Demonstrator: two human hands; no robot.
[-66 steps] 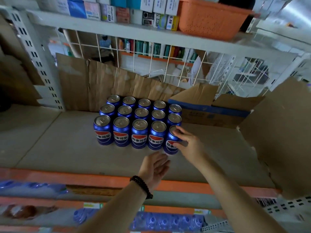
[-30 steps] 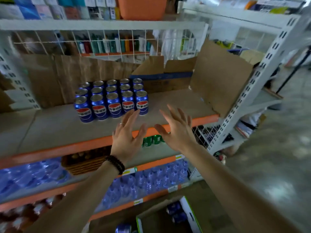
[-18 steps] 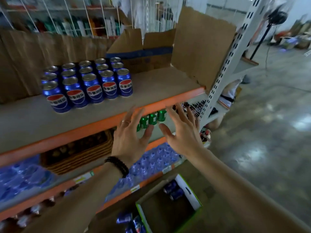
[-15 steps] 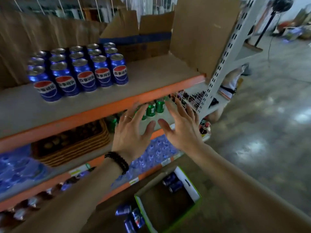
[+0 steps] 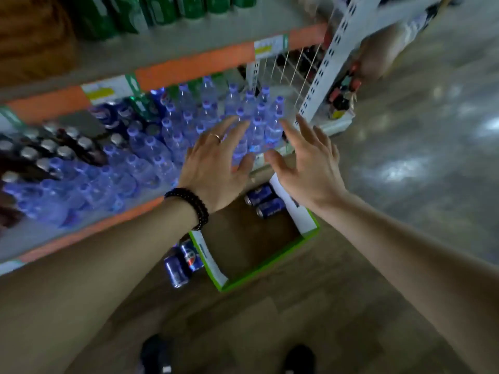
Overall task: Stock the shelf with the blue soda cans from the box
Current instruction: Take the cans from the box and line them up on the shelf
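Observation:
An open cardboard box (image 5: 305, 225) with green and white flaps sits on the floor below me. Two blue soda cans (image 5: 266, 201) lie on their sides at its far end. Two more blue cans (image 5: 183, 261) lie on the floor just left of the box. My left hand (image 5: 216, 168) and my right hand (image 5: 307, 166) hover side by side above the box's far end, fingers spread and holding nothing. The upper shelf with the stocked cans is out of view.
A low shelf holds several clear water bottles (image 5: 189, 130) and dark capped bottles (image 5: 48, 149). Above it runs an orange shelf edge (image 5: 194, 66) with green bottles (image 5: 151, 12). A white perforated upright (image 5: 332, 60) stands at right, grey floor (image 5: 418, 163) beyond. My shoes (image 5: 156, 354) show below.
My view has tilted from the can shelf down to the floor box. Both empty hands have dropped together from shelf height to just above the box.

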